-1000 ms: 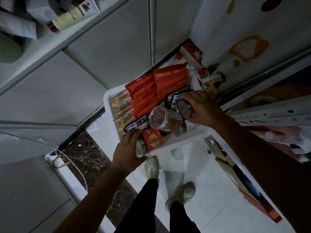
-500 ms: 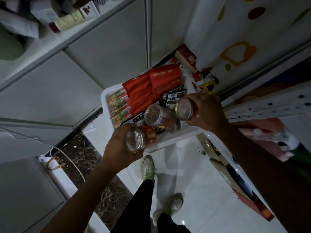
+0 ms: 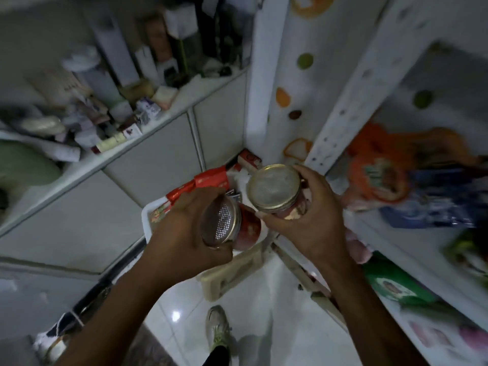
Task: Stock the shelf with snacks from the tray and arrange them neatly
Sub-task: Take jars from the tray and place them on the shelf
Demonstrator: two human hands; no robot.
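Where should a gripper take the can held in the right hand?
On the round side wall just below the rimmed lid, coming from the side as the right hand does: thumb and fingers sit on opposite sides of the can. Its flat lid faces the camera and offers no purchase.

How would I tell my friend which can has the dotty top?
Find the white tray in the corner; two hands hold cans above it. Take the red can in the left hand. Its shiny end shows a dotted grid; the right hand holds a plain, gold-rimmed can.
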